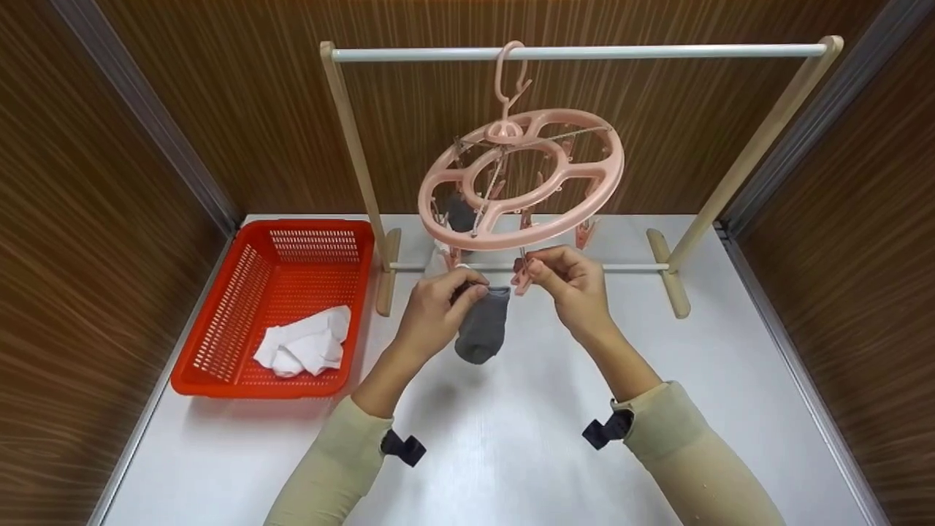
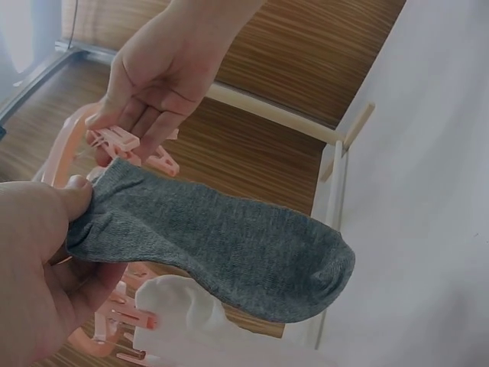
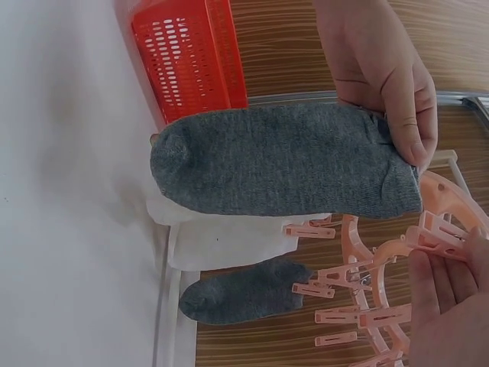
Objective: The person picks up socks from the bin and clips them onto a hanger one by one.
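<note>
A grey sock hangs from my left hand, which pinches it near the cuff between thumb and fingers. My right hand holds a pink clothespin on the near rim of the round pink hanger. In the right wrist view the held sock is beside that clothespin, apart from it. Another grey sock and a white sock hang by clips farther back on the hanger.
The hanger hooks over the white bar of a wooden-legged rack. To the left stands a red basket with white cloth in it. More pink clips dangle from the hanger. Wood-grain walls enclose the white table.
</note>
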`<move>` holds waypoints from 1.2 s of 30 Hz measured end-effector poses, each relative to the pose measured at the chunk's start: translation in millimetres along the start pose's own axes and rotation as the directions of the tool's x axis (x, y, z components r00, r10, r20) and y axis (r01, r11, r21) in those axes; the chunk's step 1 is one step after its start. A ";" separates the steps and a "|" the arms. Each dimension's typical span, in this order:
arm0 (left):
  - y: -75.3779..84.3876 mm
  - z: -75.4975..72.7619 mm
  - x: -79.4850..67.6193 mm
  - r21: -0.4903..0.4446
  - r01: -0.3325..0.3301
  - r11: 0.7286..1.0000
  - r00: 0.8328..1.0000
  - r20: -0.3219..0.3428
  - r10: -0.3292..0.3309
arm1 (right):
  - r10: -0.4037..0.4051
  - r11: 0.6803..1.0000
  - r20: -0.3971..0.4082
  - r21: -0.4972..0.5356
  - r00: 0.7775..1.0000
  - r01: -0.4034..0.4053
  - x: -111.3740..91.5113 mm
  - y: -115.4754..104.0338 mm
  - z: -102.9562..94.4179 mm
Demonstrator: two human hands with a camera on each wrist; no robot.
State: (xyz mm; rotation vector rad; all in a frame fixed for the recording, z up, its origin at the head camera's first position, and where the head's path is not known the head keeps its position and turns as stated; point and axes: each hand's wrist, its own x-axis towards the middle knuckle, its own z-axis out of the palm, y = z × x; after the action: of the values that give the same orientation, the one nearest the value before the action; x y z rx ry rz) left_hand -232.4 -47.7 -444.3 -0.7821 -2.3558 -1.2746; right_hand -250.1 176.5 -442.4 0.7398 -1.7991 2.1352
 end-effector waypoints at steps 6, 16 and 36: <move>0.8 4.1 2.9 -0.021 0.004 1.000 1.000 0.008 -0.004 | -0.004 1.000 0.012 0.005 1.000 0.004 0.4 -0.2 1.0; 3.7 8.4 4.4 0.004 -0.015 1.000 0.999 -0.030 0.015 | 0.003 1.000 0.047 0.030 0.999 -0.005 1.0 -0.7 1.2; 13.2 16.0 10.6 0.090 -0.037 0.995 0.998 -0.051 0.042 | 0.037 0.996 -0.010 -0.077 0.999 -0.037 -0.4 -3.4 2.4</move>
State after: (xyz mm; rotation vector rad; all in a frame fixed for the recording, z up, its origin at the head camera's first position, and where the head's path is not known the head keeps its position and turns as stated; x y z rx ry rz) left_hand -233.3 -25.2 -438.5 -0.7543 -2.3264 -1.1520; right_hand -247.5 175.0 -439.5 0.6829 -1.8931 2.0753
